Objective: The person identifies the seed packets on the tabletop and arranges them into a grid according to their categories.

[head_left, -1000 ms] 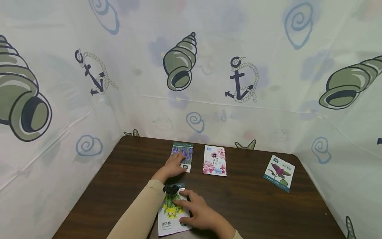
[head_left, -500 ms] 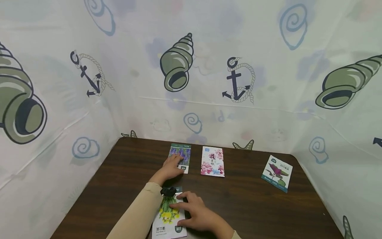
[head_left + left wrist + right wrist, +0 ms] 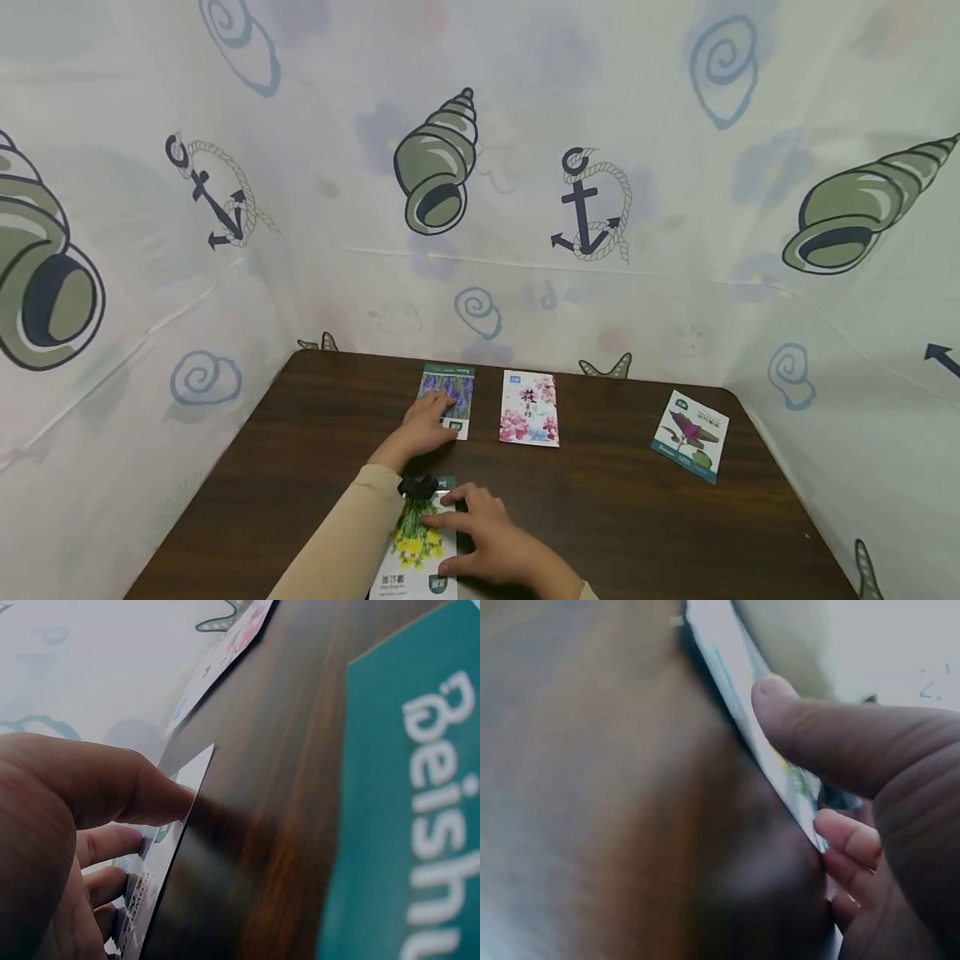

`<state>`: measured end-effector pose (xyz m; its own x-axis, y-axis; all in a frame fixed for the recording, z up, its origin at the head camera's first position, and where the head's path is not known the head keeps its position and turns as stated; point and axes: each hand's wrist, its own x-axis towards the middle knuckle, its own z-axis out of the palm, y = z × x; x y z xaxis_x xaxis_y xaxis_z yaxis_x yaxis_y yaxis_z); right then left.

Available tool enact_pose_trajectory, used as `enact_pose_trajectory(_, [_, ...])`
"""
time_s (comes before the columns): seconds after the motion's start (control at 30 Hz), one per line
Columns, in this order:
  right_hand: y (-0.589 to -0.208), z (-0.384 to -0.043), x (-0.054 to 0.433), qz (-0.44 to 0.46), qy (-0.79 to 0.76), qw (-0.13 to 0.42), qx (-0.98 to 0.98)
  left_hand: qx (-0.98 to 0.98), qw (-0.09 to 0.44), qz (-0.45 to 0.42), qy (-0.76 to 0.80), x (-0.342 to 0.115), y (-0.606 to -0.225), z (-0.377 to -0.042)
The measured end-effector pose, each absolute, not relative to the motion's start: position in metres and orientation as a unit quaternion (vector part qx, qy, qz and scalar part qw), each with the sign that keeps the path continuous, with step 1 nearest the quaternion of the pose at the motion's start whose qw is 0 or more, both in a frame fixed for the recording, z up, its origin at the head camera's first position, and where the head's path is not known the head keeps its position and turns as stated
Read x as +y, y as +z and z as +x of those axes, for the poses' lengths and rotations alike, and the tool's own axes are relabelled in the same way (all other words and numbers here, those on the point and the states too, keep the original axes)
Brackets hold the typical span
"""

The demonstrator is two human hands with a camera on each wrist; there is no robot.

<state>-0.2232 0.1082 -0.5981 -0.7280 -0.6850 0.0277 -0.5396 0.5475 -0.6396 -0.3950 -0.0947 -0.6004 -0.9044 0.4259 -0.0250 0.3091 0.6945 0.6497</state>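
Observation:
A seed packet with purple flowers and a green top band (image 3: 461, 385) lies at the back of the table. My left hand (image 3: 417, 427) rests on it with fingers spread; in the left wrist view the thumb (image 3: 161, 799) touches its near edge. Closer in, a packet with yellow flowers (image 3: 412, 548) lies partly under the left forearm. My right hand (image 3: 491, 537) rests over its right side, index finger and thumb extended onto it. In the right wrist view, the thumb (image 3: 776, 701) overlaps the packet's face. The front end of this packet is cut off by the frame.
A pink-blossom packet (image 3: 529, 408) lies right of the purple one. Farther right is a tilted packet with a dark magenta flower (image 3: 692, 435). The brown wooden table (image 3: 637, 525) is enclosed by a white cloth (image 3: 525, 100) printed with shells and anchors.
The yellow-flower packet has slid slightly toward the near edge and straightened under my right hand. The left hand stays on the purple packet. The head view has shifted a little.

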Motion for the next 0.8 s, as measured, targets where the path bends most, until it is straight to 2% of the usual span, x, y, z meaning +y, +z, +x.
enact_pose_trajectory(0.1, [-0.595,-0.231,0.118,-0.34,-0.396,0.144,0.841,0.917,0.081,0.198,0.336,-0.094,-0.6,-0.396])
enact_pose_trajectory(0.3, [-0.604,-0.248,0.149,-0.275,-0.648,0.245,0.667,0.921,0.071,0.199,0.328,-0.093,-0.604,-0.396])
enact_pose_trajectory(0.4, [-0.608,-0.254,0.163,-0.265,-0.71,0.262,0.597,0.92,0.063,0.203,0.329,-0.093,-0.605,-0.395])
enact_pose_trajectory(0.63, [-0.61,-0.263,0.194,-0.274,-0.724,0.231,0.589,0.923,0.052,0.209,0.32,-0.094,-0.605,-0.393])
enact_pose_trajectory(0.8, [-0.609,-0.269,0.227,-0.233,-0.742,0.173,0.604,0.917,0.054,0.207,0.338,-0.095,-0.61,-0.395])
